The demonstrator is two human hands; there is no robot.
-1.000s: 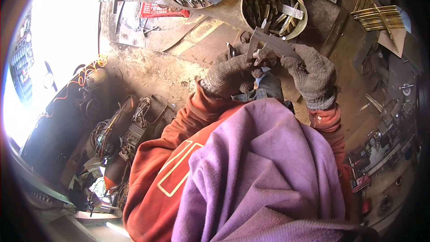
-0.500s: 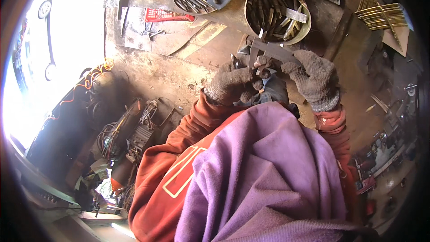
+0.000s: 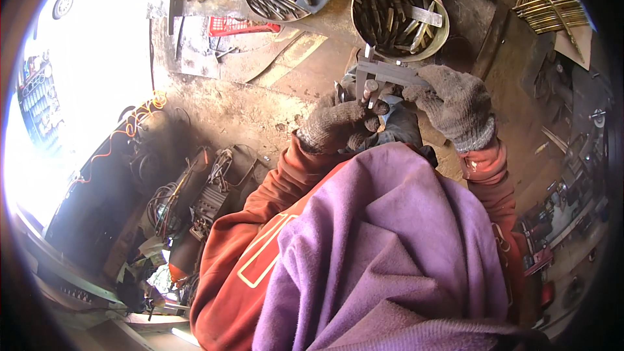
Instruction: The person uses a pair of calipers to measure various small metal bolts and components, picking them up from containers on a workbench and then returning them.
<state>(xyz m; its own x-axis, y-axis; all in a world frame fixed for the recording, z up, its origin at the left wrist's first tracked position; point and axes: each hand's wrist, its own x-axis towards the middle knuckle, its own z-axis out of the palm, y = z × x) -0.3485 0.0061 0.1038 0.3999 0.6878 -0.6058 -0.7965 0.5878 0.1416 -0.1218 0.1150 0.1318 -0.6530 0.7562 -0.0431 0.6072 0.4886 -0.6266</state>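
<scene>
The left hand [image 3: 338, 119], in a grey-brown knit glove, is held out in front of the body, its thumb and fingertips pinching a small cylindrical metal piece [image 3: 369, 88]; some of its fingers are hidden. The right hand [image 3: 459, 105], gloved alike, is bent inward at the wrist, its fingers curled around the beam end of a grey vernier caliper [image 3: 402, 77]. The metal piece is held upright at the caliper's jaws, round end up, coppery-brown and dull; whether both jaws are touched by it cannot be told. The caliper is held nearly level across both hands. Beyond it, the rim of a round tub [image 3: 438, 36] filled with metal pieces is seen close by. Bare tan ground [image 3: 240, 107] is shown left of the left hand, and purple cloth [image 3: 383, 234] below both hands.
</scene>
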